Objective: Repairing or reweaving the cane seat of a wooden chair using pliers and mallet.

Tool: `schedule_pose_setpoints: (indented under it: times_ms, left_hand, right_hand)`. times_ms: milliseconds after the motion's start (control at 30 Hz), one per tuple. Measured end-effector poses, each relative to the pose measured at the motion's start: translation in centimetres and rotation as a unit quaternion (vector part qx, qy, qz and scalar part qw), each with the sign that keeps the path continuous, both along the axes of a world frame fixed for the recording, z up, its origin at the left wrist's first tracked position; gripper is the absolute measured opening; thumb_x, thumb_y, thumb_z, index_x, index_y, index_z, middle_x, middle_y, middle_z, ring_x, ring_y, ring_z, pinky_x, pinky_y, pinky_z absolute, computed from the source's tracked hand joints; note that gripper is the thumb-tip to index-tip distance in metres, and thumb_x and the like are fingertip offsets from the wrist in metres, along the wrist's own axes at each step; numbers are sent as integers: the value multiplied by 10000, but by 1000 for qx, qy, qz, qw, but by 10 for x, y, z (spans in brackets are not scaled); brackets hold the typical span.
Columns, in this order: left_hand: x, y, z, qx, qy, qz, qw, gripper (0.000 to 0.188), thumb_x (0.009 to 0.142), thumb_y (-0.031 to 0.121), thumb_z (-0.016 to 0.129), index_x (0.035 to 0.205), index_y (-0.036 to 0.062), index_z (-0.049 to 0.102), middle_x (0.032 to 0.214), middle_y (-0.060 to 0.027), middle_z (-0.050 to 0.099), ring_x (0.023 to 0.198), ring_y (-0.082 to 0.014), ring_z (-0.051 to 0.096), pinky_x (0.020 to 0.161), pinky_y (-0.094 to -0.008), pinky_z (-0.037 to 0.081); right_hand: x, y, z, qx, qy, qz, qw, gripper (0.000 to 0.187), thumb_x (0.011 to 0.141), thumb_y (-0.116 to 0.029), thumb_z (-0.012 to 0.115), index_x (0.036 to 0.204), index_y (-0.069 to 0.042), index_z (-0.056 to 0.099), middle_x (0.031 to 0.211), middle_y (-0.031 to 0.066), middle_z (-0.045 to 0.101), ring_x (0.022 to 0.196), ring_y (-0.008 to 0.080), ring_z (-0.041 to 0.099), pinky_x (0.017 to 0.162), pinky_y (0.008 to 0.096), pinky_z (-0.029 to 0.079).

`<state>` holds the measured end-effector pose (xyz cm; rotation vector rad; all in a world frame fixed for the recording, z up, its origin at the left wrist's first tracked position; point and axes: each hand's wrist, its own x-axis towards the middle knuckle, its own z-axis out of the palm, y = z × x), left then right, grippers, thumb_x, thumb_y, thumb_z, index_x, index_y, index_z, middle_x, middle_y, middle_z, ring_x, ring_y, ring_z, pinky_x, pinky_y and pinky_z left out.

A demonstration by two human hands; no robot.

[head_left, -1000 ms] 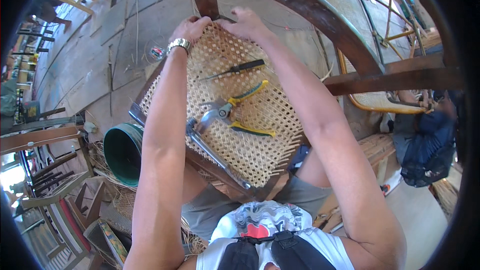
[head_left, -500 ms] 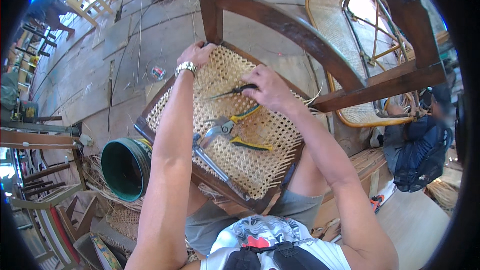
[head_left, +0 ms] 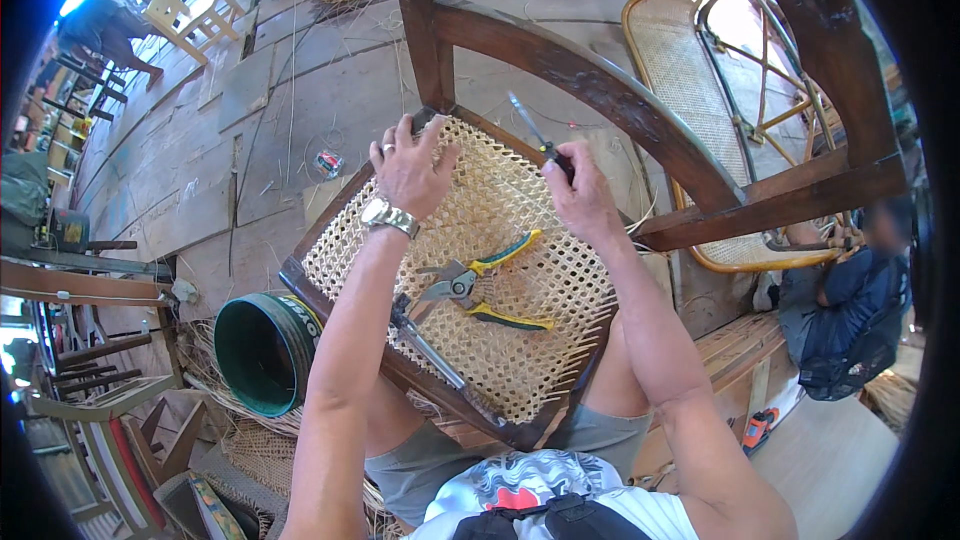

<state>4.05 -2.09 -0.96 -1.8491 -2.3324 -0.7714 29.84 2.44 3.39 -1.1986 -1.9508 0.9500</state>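
1. The woven cane seat [head_left: 508,365] is resting in a dark wooden frame, one corner pointing toward the person's lap.
2. Along its near left side, a hammer [head_left: 432,351] is lying beside the left forearm.
3. Pruning shears [head_left: 462,285] are lying mid-seat, their yellow-and-green handles spreading apart.
4. A green bucket [head_left: 240,360] is sitting left of the seat.
5. The right hand [head_left: 583,195] is clamping its fingers on a screwdriver [head_left: 547,148] by the far right edge, the blade slanting away leftward.
6. The left hand [head_left: 411,175] is hovering or resting over the far corner, fingers spreading apart; contact is hard to tell.
7. Farther off, a rattan chair [head_left: 690,90] is standing, and a co-worker [head_left: 845,310] is sitting at right.
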Motion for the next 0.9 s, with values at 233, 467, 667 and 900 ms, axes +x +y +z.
schedule_pose_setpoints:
  times_ms: [233, 467, 667, 900]
  left_hand:
    - [14, 2, 15, -135, 71, 10, 988, 722, 997, 667, 419, 1557, 211, 408, 1572, -323, 343, 1424, -557, 354, 1141, -743, 199]
    - [15, 1, 11, -113, 73, 19, 991, 778, 963, 715, 437, 1557, 214, 408, 1563, -305, 370, 1404, -531, 397, 1131, -726, 235]
    - [15, 5, 12, -122, 93, 14, 988, 800, 963, 727, 413, 1545, 179, 438, 1545, -306, 390, 1383, -528, 424, 1116, -726, 258]
    - [13, 8, 11, -93, 75, 25, 992, 673, 956, 613, 532, 1423, 130, 539, 1472, -301, 469, 1310, -512, 490, 1062, -751, 320]
  right_hand:
    - [-37, -3, 1, 72, 15, 66, 995, 281, 979, -143, 612, 1239, -50, 564, 971, 204, 694, 884, 364, 705, 781, 453, 546]
    - [-65, 27, 21, 173, -86, 94, 977, 208, 955, -185, 611, 1128, -91, 679, 985, 189, 718, 886, 388, 702, 783, 473, 562]
    - [-85, 60, 35, 176, -196, 149, 953, 229, 930, -198, 602, 1063, -46, 709, 971, 218, 713, 903, 408, 696, 800, 466, 549]
    - [-111, 76, 71, 139, -324, 226, 908, 241, 901, -195, 601, 1042, -35, 715, 950, 243, 708, 897, 409, 691, 802, 489, 530]
